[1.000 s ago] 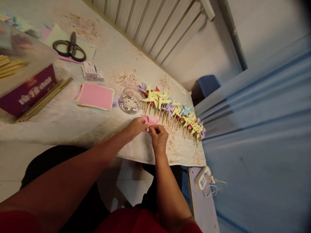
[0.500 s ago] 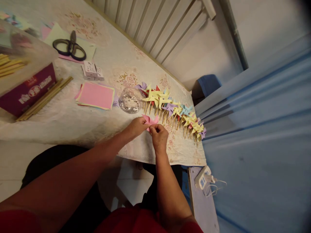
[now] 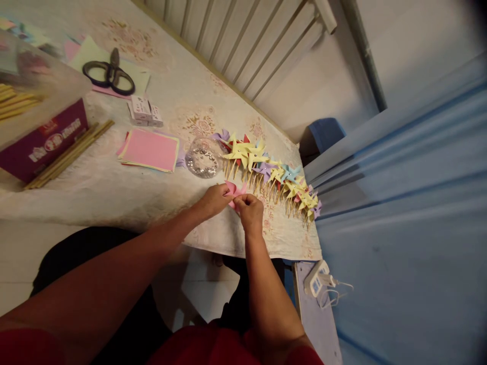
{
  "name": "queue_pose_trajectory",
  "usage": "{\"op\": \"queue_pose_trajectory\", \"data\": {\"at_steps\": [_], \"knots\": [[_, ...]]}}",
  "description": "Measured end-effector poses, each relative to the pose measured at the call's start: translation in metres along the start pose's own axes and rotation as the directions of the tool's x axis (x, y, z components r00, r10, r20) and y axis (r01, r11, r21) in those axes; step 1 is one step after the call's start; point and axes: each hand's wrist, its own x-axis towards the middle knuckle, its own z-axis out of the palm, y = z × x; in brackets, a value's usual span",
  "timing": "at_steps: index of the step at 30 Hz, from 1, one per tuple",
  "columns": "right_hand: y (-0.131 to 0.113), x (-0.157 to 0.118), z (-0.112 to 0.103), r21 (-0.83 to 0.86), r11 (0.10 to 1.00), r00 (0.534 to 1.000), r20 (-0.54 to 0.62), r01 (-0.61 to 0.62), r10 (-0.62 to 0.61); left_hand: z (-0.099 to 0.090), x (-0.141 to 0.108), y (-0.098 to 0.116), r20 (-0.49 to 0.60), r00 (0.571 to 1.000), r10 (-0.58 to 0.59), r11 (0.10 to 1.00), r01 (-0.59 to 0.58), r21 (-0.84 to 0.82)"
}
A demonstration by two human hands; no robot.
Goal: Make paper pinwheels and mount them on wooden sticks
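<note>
Between my two hands is a pink paper pinwheel, its blades partly hidden by my fingers. My left hand is closed on its left side. On the other side, my right hand pinches the paper with thumb and forefinger. Just beyond them stands a round clear dish of small shiny metal pins. A row of finished paper pinwheels on wooden sticks, in yellow, purple, blue and red, lies to the right of the dish.
A stack of coloured paper lies left of the dish. Farther off are small boxes and black-handled scissors. A carton and loose sticks are at the left. A power strip sits beyond the table's right edge.
Both hands stay on the pink pinwheel at nearly the same spot. Its blades have shifted slightly between the fingers.
</note>
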Motion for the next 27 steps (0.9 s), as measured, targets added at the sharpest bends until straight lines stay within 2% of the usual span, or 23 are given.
{"op": "queue_pose_trajectory", "data": {"at_steps": [3, 9, 11, 14, 17, 23, 27], "knots": [[0.003, -0.001, 0.006, 0.061, 0.997, 0.999, -0.018, -0.045, 0.046, -0.001, 0.001, 0.0, -0.004, 1.0, 0.002, 0.999, -0.002, 0.045], [0.01, -0.002, 0.006, 0.003, 0.998, 0.972, -0.227, -0.055, 0.054, 0.0, 0.004, -0.004, 0.015, 1.0, 0.006, 1.0, -0.007, 0.024], [0.015, -0.001, 0.005, 0.038, 0.997, 0.965, -0.25, -0.073, 0.08, 0.0, 0.004, -0.006, 0.025, 1.0, 0.002, 1.0, -0.002, -0.006], [0.021, -0.002, 0.003, 0.153, 0.983, 0.987, -0.109, -0.097, 0.115, 0.001, 0.003, -0.008, 0.026, 1.0, -0.003, 0.999, 0.004, -0.037], [0.022, -0.004, 0.003, 0.28, 0.949, 0.989, 0.016, -0.147, 0.149, 0.002, 0.002, -0.007, 0.011, 1.0, -0.01, 0.999, 0.01, -0.038], [0.016, -0.007, 0.006, 0.39, 0.905, 0.984, 0.029, -0.171, 0.173, 0.002, 0.003, -0.008, 0.016, 1.0, -0.011, 0.998, 0.012, -0.062], [0.015, -0.006, 0.007, 0.428, 0.883, 0.981, 0.049, -0.191, 0.188, 0.004, 0.004, -0.012, 0.021, 1.0, -0.011, 0.988, 0.014, -0.153]]}}
